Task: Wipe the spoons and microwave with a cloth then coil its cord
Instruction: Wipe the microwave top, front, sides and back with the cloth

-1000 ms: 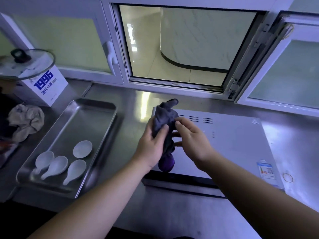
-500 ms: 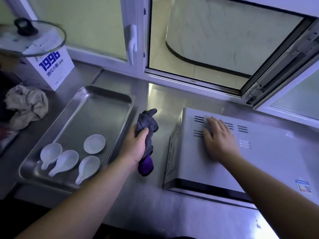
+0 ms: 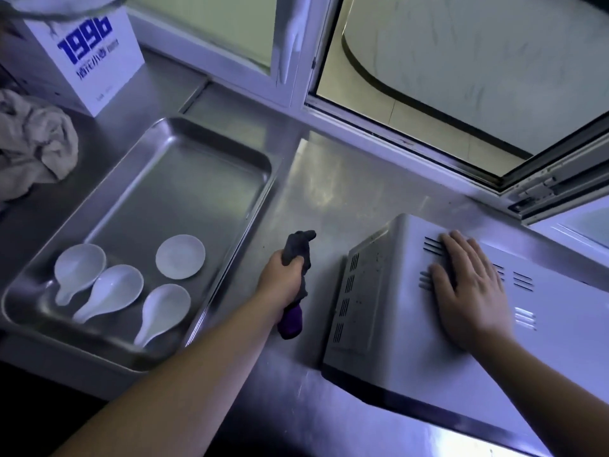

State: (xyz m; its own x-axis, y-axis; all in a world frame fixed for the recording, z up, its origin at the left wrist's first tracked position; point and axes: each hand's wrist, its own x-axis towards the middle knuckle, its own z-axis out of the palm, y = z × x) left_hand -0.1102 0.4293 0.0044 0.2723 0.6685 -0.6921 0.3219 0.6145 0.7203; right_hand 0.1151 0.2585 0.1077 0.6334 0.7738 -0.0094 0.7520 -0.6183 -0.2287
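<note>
Now, left grip (image 3: 285,285): clenching limp dark grey cloth (image 3: 298,249)
right grip (image 3: 471,291): released, flat on white metal microwave (image 3: 395,351), likely heavy

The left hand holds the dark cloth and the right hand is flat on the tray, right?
Not quite. The left hand holds the cloth, but the right hand lies flat on the microwave, not the tray. The head view shows it.

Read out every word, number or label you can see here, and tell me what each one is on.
"1996": big blue digits on the white box.
Blue Chinese characters below it: too blurred to read.
Tiny grey print lower on the box: too small to read.
Microwave: no readable text in view.
</note>
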